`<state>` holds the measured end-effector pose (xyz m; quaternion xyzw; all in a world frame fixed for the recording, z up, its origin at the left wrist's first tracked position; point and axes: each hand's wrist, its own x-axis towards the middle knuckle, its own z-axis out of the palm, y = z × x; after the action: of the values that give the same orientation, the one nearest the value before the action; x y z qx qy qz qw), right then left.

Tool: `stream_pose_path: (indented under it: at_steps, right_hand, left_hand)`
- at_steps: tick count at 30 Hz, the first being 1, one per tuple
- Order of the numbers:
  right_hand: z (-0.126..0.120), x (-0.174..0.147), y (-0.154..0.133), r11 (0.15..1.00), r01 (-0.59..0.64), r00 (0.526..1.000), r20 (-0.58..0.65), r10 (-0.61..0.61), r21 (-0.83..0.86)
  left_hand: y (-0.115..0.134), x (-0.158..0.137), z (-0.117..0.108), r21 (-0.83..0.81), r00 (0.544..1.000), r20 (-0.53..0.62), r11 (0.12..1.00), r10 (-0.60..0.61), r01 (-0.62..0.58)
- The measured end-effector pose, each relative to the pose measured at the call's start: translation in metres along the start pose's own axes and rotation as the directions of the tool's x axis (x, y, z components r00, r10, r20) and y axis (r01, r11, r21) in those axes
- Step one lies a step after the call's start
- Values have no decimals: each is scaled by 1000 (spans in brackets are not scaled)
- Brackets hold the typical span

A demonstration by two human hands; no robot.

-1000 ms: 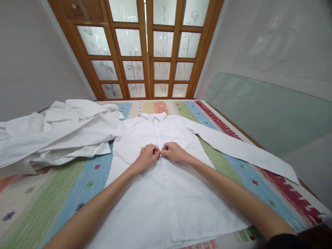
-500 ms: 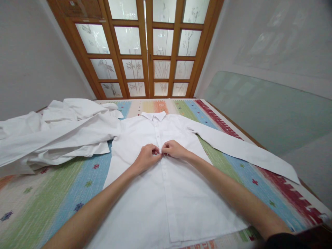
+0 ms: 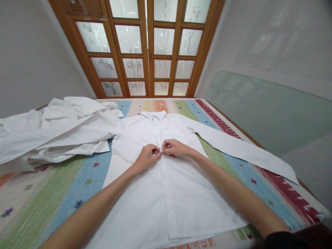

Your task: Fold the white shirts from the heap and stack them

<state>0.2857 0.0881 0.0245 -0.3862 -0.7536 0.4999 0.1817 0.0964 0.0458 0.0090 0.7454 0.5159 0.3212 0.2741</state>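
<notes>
A white long-sleeved shirt lies front up with its collar pointing away from me. At the middle of its button placket, my left hand pinches the cloth edge from the left. My right hand pinches the placket from the other side, its fingertips almost touching those of the left. The button between the fingers is too small and covered to make out. Small buttons show above the hands, up to the collar. One sleeve stretches out to the right.
A heap of white garments lies at the left, over the shirt's other sleeve side. Beneath everything is a striped, patterned cloth on the table. Wooden doors with frosted panes stand behind, and a pale green glass panel leans at the right wall.
Both hands stay pinched at the same spot on the placket. My right hand's fingers have shifted very slightly; the shirt lies as before.
</notes>
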Motion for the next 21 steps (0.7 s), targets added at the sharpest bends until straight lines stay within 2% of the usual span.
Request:
stream_pose_path:
  at_steps: [3,8,11,14,21]
  right_hand:
    - [-2,-3,0,995,99,995,-4,-99,-13]
    - [1,-4,0,963,204,974,-64,-218,-178]
    - [4,-6,2,927,260,942,-140,-305,-272]
    - [5,-7,5,879,305,908,-167,-385,-366]
    - [10,-9,7,845,317,881,-196,-430,-430]
  left_hand:
    - [-2,1,-2,-77,999,19,997,-32,33]
    - [-3,3,-4,-146,996,45,986,-81,87]
    - [-5,4,-4,-202,994,52,973,-98,107]
    - [-6,5,-3,-249,991,61,960,-116,128]
    - [-2,7,-7,-292,986,85,943,-142,161]
